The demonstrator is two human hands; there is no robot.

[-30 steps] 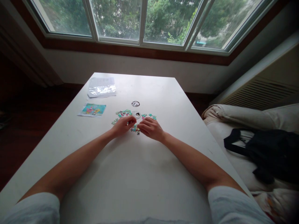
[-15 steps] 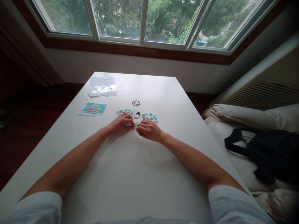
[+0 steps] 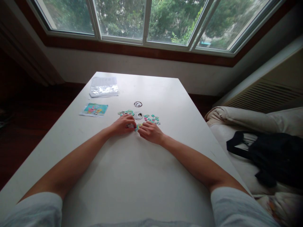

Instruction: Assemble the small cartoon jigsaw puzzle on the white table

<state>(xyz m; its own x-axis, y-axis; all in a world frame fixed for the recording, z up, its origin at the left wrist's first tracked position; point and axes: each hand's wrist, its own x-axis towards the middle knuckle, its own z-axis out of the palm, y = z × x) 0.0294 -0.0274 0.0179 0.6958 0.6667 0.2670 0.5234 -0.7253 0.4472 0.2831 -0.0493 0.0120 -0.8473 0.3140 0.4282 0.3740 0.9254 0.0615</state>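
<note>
Small jigsaw puzzle pieces (image 3: 138, 127) in green and yellow lie between my two hands on the white table (image 3: 137, 176). My left hand (image 3: 121, 124) curls down over the left side of them, its fingers closed at a puzzle piece. From the right, my right hand (image 3: 151, 131) pinches at the same cluster, fingertips bent inward and partly hidden. Loose pieces (image 3: 126, 112) lie just beyond my left hand, and more pieces (image 3: 153, 119) spread out past my right hand. The exact pieces under my fingers are too small to make out clearly.
A colourful picture sheet (image 3: 96, 109) lies to the left, with a clear plastic bag (image 3: 104, 88) on papers behind it. A round grommet (image 3: 138, 115) and a round hole (image 3: 138, 104) sit mid-table. At right, a dark bag (image 3: 272, 154) rests on a pale sofa (image 3: 236, 118).
Both hands stay at the same cluster. The right hand's fingers shift very slightly, and the view moves a little; the pieces look otherwise the same.
</note>
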